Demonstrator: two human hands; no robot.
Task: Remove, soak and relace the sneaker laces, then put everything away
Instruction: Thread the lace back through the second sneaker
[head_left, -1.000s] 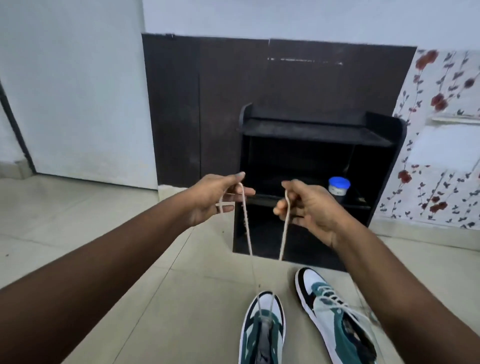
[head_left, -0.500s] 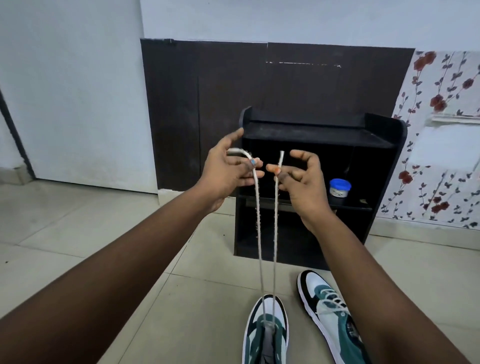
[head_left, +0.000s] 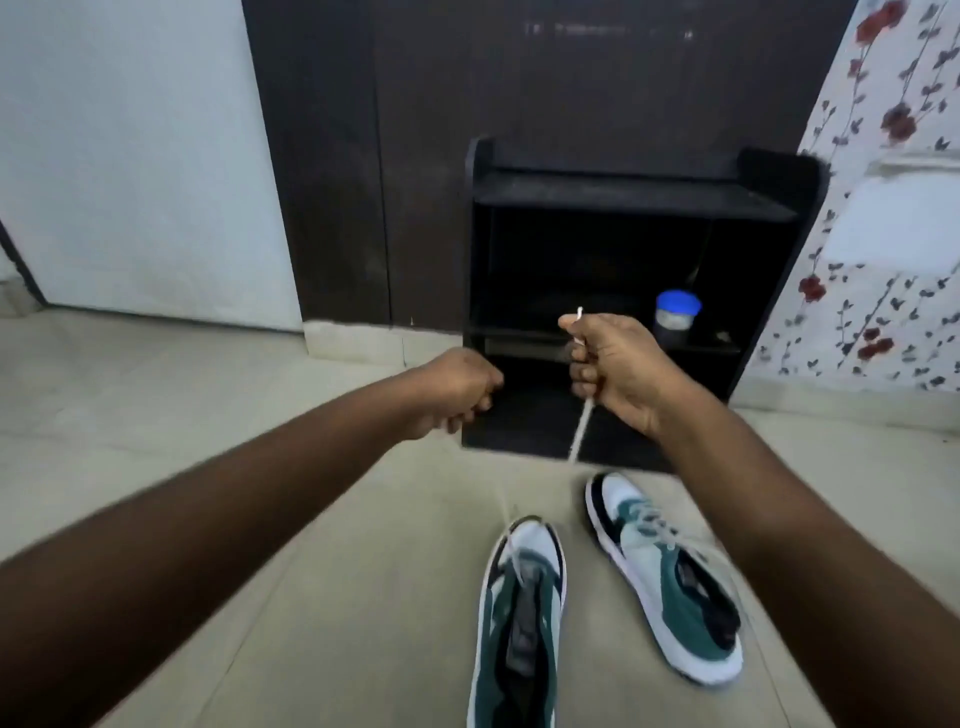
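Two sneakers (head_left: 519, 618); one lace (head_left: 581, 426); one shelf (head_left: 634, 195); one jar (head_left: 677, 312)

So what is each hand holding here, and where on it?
Right hand grips the lace near its tip. Left hand is curled; whether it holds the other end cannot be told.

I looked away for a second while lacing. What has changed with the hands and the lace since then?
Both hands dropped lower and drew apart. The right hand now grips its lace end in a fist; the left hand is curled, its lace end blurred from view. Both sneakers, left sneaker and right sneaker, and the blue-lidded jar stayed put.
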